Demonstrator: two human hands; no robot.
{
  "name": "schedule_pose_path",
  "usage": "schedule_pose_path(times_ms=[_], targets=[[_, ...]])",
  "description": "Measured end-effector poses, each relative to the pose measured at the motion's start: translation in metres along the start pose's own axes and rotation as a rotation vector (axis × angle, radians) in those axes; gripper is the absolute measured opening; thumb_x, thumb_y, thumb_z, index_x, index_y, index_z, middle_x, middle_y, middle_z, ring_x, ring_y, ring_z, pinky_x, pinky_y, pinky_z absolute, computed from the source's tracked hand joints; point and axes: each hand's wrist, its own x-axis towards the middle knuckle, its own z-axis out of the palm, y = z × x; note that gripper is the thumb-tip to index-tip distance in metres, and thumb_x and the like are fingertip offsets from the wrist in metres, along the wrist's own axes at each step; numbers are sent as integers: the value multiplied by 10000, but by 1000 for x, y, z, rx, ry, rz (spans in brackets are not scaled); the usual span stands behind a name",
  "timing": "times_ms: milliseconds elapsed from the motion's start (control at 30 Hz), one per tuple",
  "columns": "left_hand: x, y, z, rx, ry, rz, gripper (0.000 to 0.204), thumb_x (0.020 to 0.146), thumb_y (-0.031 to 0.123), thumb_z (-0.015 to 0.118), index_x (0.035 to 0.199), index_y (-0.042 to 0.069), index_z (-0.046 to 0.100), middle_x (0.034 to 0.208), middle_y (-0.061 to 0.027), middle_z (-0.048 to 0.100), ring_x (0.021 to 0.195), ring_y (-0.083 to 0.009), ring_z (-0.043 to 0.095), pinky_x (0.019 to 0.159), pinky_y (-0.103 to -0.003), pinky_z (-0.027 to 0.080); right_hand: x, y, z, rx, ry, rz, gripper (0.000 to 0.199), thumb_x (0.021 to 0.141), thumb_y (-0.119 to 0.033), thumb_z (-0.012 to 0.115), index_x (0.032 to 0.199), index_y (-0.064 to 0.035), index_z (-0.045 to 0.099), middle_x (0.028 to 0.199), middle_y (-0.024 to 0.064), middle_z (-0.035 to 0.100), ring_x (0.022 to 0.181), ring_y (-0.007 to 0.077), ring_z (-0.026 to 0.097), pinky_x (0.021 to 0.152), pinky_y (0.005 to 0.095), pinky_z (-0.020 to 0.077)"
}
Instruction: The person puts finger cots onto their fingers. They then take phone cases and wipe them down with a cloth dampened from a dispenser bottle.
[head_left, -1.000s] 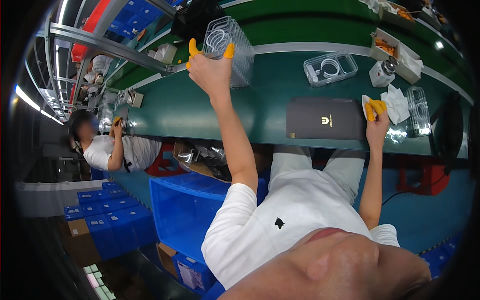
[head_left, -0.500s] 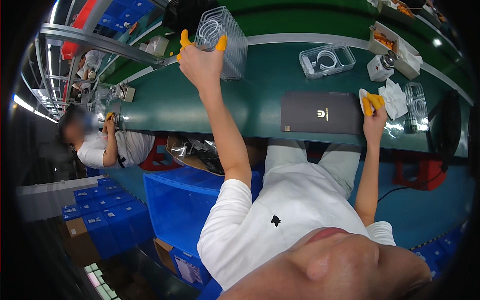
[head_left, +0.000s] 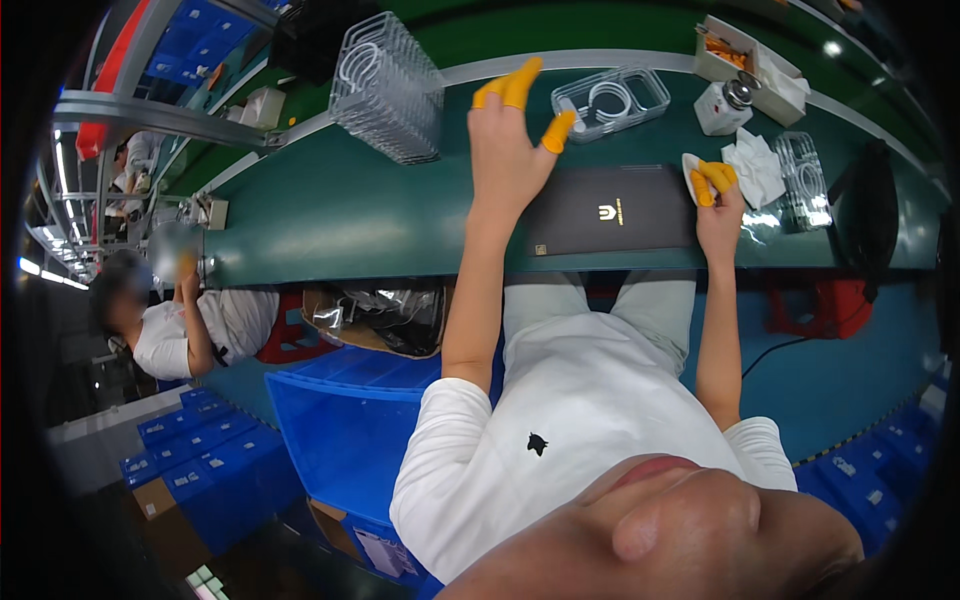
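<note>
My left hand (head_left: pixel 505 155), with yellow finger cots on, is raised over the green workbench (head_left: pixel 350 235), fingers apart and nothing in them. It is between a tall stack of clear plastic trays (head_left: pixel 405 110) and a single clear tray (head_left: pixel 640 92) holding a coiled white cable (head_left: pixel 612 98). In my right hand (head_left: pixel 718 215), also in yellow finger cots, a folded white wiping cloth (head_left: pixel 690 172) is pinched. That hand is at the right edge of a flat dark grey box (head_left: pixel 570 205) with a gold mark, which lies on the bench in front of me.
A white pump bottle (head_left: pixel 718 112), a crumpled white tissue (head_left: pixel 755 165) and another clear tray (head_left: pixel 803 185) are at the right. Behind them stands a box of orange finger cots (head_left: pixel 730 48). A blue bin (head_left: pixel 340 430) is beside me; a co-worker (head_left: pixel 170 335) sits farther left.
My left hand has left the tray stack and moved right, toward the single tray. My right hand still holds the cloth beside the dark box. The whole view has shifted slightly.
</note>
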Motion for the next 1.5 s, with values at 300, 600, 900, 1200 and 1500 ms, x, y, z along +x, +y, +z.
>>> schedule_pose_path(times_ms=[300,600,900,1200,1500], targets=[[7,-6,70,217,-347,-126,862,689,348,914,1400,32,543,1199,-191,607,1135,-349,571,946,-475,436,0,-6,0,-20,-8,20,248,850,59,631,1086,30,704,1088,155,647,965,291,641,836,311,499],[-1,28,35,84,-166,-78,944,584,388,945,1408,129,565,1151,-120,646,1105,-292,571,968,-451,371,-3,-3,-1,13,62,32,243,860,54,639,1094,34,699,1076,152,642,954,273,641,829,304,499],[-101,36,7,-51,-424,-38,974,566,459,922,1412,138,560,1262,-105,618,1287,-326,504,1111,-498,298,56,-50,-35,-178,81,-93,261,877,2,654,1133,17,704,1106,168,638,958,321,648,839,361,509],[-112,28,4,-91,-301,-90,956,650,576,846,1398,60,546,1281,-128,617,1336,-354,475,1182,-550,226,113,-39,-47,-723,-9,-196,247,901,-28,616,1132,23,688,1088,225,606,978,399,640,865,455,529],[-111,27,3,-58,-333,-84,972,623,557,875,1377,39,545,1356,-125,604,1319,-345,507,1180,-526,249,118,-40,-55,-843,-55,-135,243,896,-20,624,1123,36,689,1087,217,612,940,387,659,842,447,540]])
